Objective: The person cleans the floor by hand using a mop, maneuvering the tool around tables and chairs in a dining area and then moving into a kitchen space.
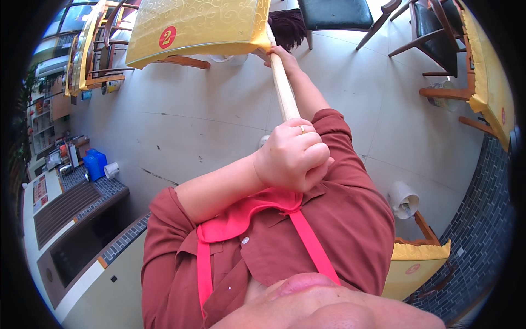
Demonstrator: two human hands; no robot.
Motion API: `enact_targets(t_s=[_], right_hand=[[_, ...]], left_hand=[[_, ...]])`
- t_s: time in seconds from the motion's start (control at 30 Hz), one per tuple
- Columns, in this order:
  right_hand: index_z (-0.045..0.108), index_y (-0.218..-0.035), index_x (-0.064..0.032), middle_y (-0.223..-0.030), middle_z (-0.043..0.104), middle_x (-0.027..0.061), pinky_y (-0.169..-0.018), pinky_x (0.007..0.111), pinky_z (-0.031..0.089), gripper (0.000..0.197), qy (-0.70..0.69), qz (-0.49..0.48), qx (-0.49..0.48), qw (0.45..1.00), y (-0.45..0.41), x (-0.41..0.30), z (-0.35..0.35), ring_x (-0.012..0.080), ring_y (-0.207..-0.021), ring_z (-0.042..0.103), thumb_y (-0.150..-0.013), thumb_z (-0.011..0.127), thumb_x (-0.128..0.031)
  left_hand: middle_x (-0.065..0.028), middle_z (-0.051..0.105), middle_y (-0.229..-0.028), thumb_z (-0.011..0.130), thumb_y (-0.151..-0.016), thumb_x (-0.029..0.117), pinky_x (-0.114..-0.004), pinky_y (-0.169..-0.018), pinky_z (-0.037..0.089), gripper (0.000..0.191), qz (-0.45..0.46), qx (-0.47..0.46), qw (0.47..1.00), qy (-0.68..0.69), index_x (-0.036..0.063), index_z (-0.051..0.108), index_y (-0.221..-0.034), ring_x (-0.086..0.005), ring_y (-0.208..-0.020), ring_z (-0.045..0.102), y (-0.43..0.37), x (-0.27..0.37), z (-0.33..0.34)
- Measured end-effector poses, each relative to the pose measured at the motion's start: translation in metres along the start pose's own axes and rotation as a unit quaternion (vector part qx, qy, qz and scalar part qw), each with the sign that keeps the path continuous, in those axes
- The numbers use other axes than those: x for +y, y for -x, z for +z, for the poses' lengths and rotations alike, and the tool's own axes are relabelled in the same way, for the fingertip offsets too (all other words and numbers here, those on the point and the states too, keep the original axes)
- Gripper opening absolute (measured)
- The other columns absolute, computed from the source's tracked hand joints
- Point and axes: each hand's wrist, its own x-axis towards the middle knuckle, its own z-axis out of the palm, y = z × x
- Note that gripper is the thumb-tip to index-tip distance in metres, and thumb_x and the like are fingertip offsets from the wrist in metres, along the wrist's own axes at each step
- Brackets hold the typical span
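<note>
A pale wooden pole (282, 86) runs away from my chest toward the corner of a table with a yellow cloth (197, 24). Close to my chest, my left hand (294, 154), with a ring on one finger, is closed around its near end. Farther along, beside the table corner, my right hand (283, 59) grips the pole with the arm stretched out. Just beyond that hand, a shaggy dark head of strands (287, 28), like that of a mop or broom, lies by the floor; its join to the pole is hidden.
A dark-seated chair (335, 14) stands ahead, with another chair (435, 37) at upper right beside a yellow-covered table (489, 74). A white bin (403, 199) is low right. At left are a counter (82, 283), a blue container (95, 164) and a small white bin (111, 170).
</note>
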Motion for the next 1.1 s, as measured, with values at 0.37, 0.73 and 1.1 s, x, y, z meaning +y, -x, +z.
enact_targets(t_s=[0.37, 0.73, 1.1], right_hand=[[0.060, -0.084, -0.0122, -0.085, 0.060, 0.0075, -0.077, 0.034, 0.044, 0.025, 0.530, -0.261, -0.197, 0.783, 0.091, -0.083, -0.001, 0.0252, -0.087, 0.056, -0.061, 0.069, -0.016], [0.056, -0.078, -0.0075, -0.078, 0.059, 0.0111, -0.068, 0.038, 0.044, 0.030, 0.474, -0.207, -0.147, 0.843, 0.220, -0.087, 0.023, 0.0297, -0.078, 0.056, -0.061, 0.073, -0.025], [0.055, -0.075, -0.0067, -0.073, 0.055, 0.0096, -0.063, 0.035, 0.043, 0.020, 0.520, -0.183, 0.036, 0.833, 0.329, -0.021, -0.035, 0.0291, -0.073, 0.055, -0.059, 0.067, -0.010]], left_hand=[[-0.0058, 0.054, -0.063, 0.054, -0.073, 0.002, -0.036, -0.064, 0.047, 0.009, 0.035, -0.008, 0.999, -0.021, 0.0041, 0.045, -0.074, -0.0178, -0.056, 0.056, -0.075, 0.092, -0.098], [-0.0059, 0.050, -0.065, 0.045, -0.088, 0.021, -0.037, -0.067, 0.042, 0.020, -0.055, 0.144, 0.987, -0.041, 0.0012, 0.047, -0.087, -0.0166, -0.056, 0.053, -0.041, 0.133, -0.178], [-0.0046, 0.050, -0.068, 0.060, -0.081, 0.018, -0.035, -0.065, 0.045, 0.025, -0.108, 0.135, 0.872, 0.457, 0.0061, 0.042, -0.093, -0.0161, -0.060, 0.052, 0.028, 0.065, -0.123]])
